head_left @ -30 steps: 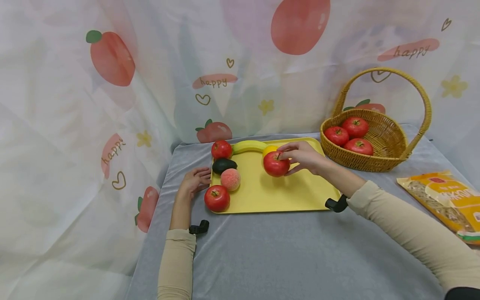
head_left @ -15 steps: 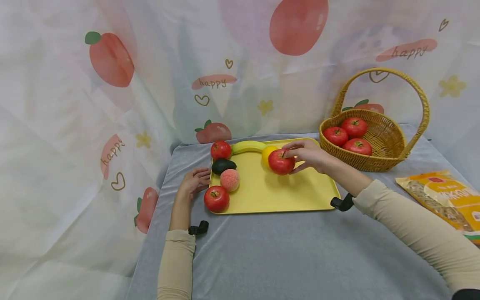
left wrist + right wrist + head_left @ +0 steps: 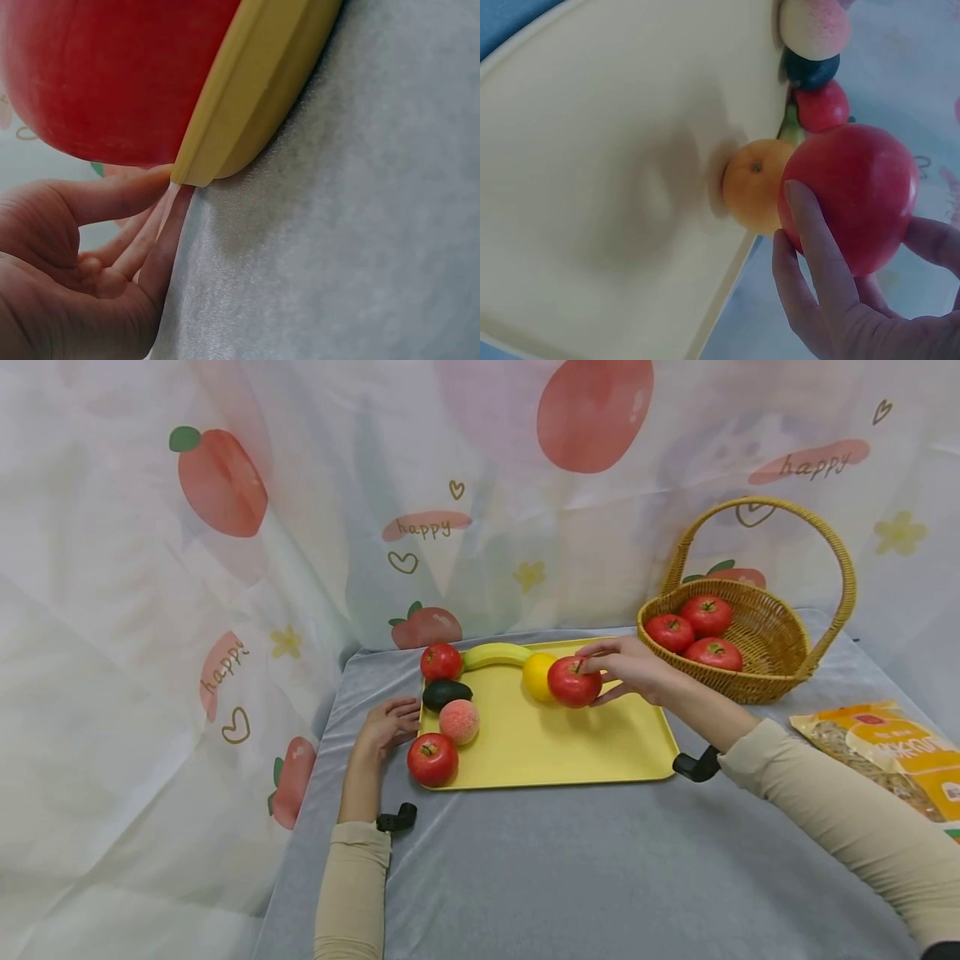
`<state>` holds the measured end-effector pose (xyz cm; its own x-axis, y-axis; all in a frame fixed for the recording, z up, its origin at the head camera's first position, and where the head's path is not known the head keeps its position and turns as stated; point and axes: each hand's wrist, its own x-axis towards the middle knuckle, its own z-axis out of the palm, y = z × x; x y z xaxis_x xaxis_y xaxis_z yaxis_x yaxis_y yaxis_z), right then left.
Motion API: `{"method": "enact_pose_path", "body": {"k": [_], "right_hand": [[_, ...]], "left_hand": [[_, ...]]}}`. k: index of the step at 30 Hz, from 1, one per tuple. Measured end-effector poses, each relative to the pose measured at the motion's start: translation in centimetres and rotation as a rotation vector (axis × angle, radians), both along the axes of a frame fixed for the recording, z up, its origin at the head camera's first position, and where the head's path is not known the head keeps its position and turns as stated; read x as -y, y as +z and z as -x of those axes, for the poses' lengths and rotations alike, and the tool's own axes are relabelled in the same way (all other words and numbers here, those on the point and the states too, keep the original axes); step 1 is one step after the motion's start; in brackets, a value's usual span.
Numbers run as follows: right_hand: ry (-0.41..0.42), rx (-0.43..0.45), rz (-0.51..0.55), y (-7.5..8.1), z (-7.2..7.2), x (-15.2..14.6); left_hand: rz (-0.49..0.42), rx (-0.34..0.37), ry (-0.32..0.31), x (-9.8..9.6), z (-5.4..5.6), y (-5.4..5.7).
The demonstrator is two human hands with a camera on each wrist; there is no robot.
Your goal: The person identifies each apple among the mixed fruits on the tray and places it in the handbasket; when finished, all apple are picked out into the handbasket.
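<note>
My right hand (image 3: 632,670) holds a red apple (image 3: 573,682) above the yellow tray (image 3: 555,760), with fingers and thumb round its sides in the right wrist view. Beside that apple, an orange (image 3: 751,186) sits on the tray. At the tray's left edge my left hand (image 3: 387,727) pinches the rim between thumb and fingers, as the left wrist view shows. Along the tray's left side lie a red apple (image 3: 432,759), a peach (image 3: 459,721), a dark green avocado (image 3: 447,695) and another red apple (image 3: 441,662). A banana (image 3: 495,654) lies along the back.
A wicker basket (image 3: 765,635) with a tall handle stands behind and right of the tray, holding three red apples (image 3: 712,653). An orange-yellow bag (image 3: 892,752) lies at the right. Grey cloth (image 3: 570,877) covers the table; a printed curtain (image 3: 450,443) hangs behind.
My right hand has moved right with the apple, uncovering more of the orange. The left hand stays at the tray's edge.
</note>
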<state>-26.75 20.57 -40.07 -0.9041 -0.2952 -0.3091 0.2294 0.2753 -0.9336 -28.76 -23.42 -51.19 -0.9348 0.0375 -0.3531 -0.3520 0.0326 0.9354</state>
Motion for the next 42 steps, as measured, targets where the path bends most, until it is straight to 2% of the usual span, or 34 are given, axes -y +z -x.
{"method": "enact_pose_path", "body": {"k": [11,16,42], "right_hand": [[-0.016,0.01,-0.023,0.2,0.0,-1.2],[-0.052,0.009,-0.035,0.6,-0.2,-1.5],[-0.151,-0.033,-0.01,1.5,0.3,-4.9]], "left_hand": [[-0.004,0.001,0.002,0.0,0.0,0.1],[-0.009,0.003,0.006,0.0,0.0,0.1],[0.0,0.001,-0.012,0.2,0.0,0.0]]}}
